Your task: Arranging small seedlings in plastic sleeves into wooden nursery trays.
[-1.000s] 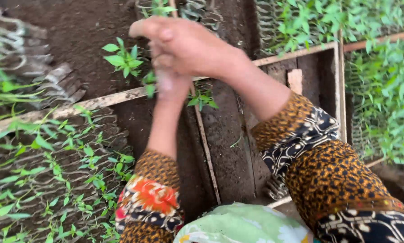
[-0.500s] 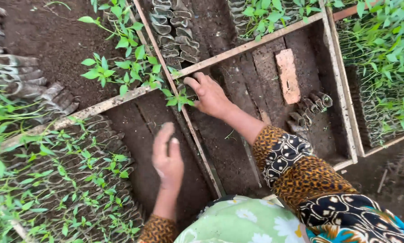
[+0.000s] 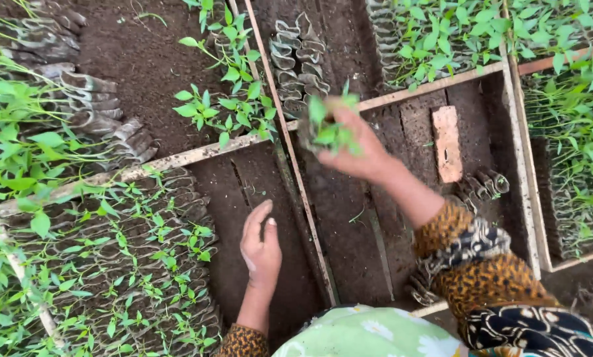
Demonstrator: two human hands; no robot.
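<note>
My right hand (image 3: pixel 359 149) is raised over the wooden frame (image 3: pixel 197 156) and grips a small seedling bag (image 3: pixel 326 129) with green leaves sticking out. My left hand (image 3: pixel 260 248) hangs lower over bare dark soil in the near bed, palm turned sideways, fingers loosely together, holding nothing. Both forearms wear patterned brown sleeves. A row of seedling bags with young plants (image 3: pixel 227 109) stands just beyond the frame's crossbar, left of my right hand.
Filled seedling bags with small plants (image 3: pixel 131 264) pack the near left bed. Empty flattened bags (image 3: pixel 98 112) lie on soil at the far left. A brick (image 3: pixel 447 142) lies in the right bed, near a few bags (image 3: pixel 484 185). Dense seedlings (image 3: pixel 574 139) fill the right side.
My right hand has lifted a seedling bag from the row by the crossbar and moved right. My left hand has dropped lower toward the soil.
</note>
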